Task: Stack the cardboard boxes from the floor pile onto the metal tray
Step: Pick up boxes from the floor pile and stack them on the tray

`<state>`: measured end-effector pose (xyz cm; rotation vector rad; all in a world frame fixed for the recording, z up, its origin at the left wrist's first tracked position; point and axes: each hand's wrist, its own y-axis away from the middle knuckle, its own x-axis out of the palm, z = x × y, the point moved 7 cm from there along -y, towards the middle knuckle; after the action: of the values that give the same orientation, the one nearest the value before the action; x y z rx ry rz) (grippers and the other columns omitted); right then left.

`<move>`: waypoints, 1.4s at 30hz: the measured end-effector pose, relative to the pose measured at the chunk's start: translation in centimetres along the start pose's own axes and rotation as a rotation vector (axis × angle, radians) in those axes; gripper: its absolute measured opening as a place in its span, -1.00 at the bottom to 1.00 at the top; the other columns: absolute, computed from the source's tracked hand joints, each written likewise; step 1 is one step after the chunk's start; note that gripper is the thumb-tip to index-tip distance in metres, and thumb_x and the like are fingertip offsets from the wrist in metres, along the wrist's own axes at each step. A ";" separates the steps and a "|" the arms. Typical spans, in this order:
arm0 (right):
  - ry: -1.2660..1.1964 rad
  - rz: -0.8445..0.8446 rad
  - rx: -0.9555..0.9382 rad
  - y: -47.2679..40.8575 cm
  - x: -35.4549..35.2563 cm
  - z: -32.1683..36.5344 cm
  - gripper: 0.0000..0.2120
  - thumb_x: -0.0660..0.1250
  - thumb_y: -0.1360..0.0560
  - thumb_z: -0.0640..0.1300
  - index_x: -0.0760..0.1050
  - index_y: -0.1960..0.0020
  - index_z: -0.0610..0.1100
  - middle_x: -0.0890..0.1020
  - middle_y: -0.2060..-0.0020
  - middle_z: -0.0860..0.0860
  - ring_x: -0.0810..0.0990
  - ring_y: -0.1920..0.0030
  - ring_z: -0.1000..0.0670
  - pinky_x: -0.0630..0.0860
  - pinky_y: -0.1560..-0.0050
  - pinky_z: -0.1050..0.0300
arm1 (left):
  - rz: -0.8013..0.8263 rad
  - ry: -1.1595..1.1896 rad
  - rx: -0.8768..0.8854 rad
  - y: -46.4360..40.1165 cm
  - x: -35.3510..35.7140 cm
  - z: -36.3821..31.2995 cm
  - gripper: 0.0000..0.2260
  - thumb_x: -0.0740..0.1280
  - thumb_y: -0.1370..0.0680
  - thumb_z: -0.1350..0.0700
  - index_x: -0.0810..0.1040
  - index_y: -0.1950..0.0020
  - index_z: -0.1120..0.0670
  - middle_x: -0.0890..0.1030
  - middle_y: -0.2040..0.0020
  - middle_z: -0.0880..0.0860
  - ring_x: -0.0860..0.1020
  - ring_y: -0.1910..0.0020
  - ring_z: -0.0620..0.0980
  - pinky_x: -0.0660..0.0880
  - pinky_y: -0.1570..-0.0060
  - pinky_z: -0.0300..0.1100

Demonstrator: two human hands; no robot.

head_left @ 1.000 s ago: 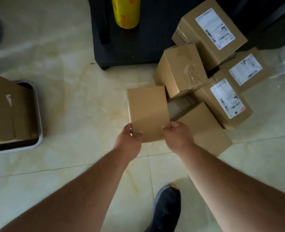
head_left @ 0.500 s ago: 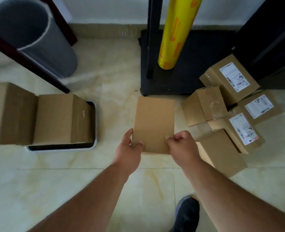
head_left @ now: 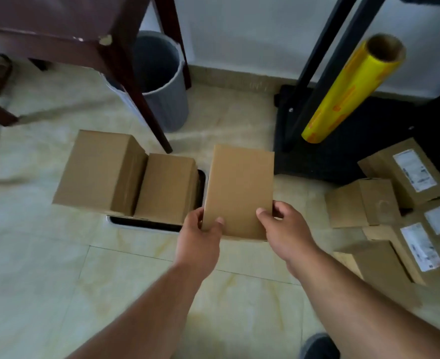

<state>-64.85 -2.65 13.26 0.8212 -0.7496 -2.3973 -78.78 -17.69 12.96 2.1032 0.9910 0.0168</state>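
- The step in hand was the carry: a plain cardboard box (head_left: 238,190) sat at the centre of the frame, held up off the floor with its broad face toward the camera.
- The left hand (head_left: 199,235) gripped the box's lower left corner, thumb on the front face and the other fingers hidden behind the edge.
- The right hand (head_left: 285,229) gripped the lower right corner in the same way, thumb forward and fingers curled round the side.
- The metal tray (head_left: 141,225) lay on the floor left of centre, only its near rim and right edge showing; two boxes stood on it, a larger one (head_left: 100,171) to the left and a smaller one (head_left: 166,187) just beside it.
- The held box overlapped the tray's right edge in the view; whether it touched the smaller box could not be told.
- The floor pile (head_left: 395,211) of remaining boxes, some with white labels, lay at the right of the frame, well apart from the tray.
- Judged from this, the task was partly done, with several boxes left.
- The next move probably called for carrying the box leftward and lowering it flat on top of the two loaded boxes, since little bare tray showed beside them.
- A dark table leg (head_left: 136,81) and a grey bin (head_left: 162,84) stood just beyond the tray, in the upper middle of the frame.
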 end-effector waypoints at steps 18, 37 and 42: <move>0.063 0.087 0.012 -0.8 15.8 4.5 -0.64 0.33 -0.60 0.07 0.47 -0.38 0.07 0.64 -0.16 0.08 0.61 -0.02 0.05 0.64 -0.18 -0.18 | -0.118 0.273 -0.218 -6.3 -12.4 4.1 -0.51 0.31 -0.66 -0.07 0.29 -0.58 -0.22 0.48 -0.09 -0.33 0.51 -0.24 -0.03 0.49 -0.37 0.09; 0.085 0.122 0.013 -2.4 18.4 3.2 -0.58 0.34 -0.58 0.07 0.48 -0.42 0.07 0.63 -0.25 0.10 0.62 -0.19 -0.03 0.59 -0.28 -0.19 | -0.162 0.420 -0.455 -7.9 -12.3 7.5 -0.55 0.45 -0.50 -0.21 0.53 -0.29 -0.01 0.65 -0.06 -0.04 0.61 -0.02 0.01 0.52 -0.11 -0.06; 0.090 0.124 -0.013 -2.9 19.0 3.3 -0.65 0.34 -0.58 0.08 0.54 -0.35 0.12 0.66 -0.12 0.16 0.64 -0.15 -0.03 0.59 -0.26 -0.21 | -0.102 0.433 -0.515 -8.1 -11.5 8.2 -0.47 0.45 -0.45 -0.30 0.58 -0.28 0.00 0.69 -0.14 0.01 0.65 -0.21 0.10 0.55 -0.25 0.01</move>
<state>-81.07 -10.82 6.12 0.8462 -0.7274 -2.2385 -89.36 -27.51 5.46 1.5985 1.1911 0.6323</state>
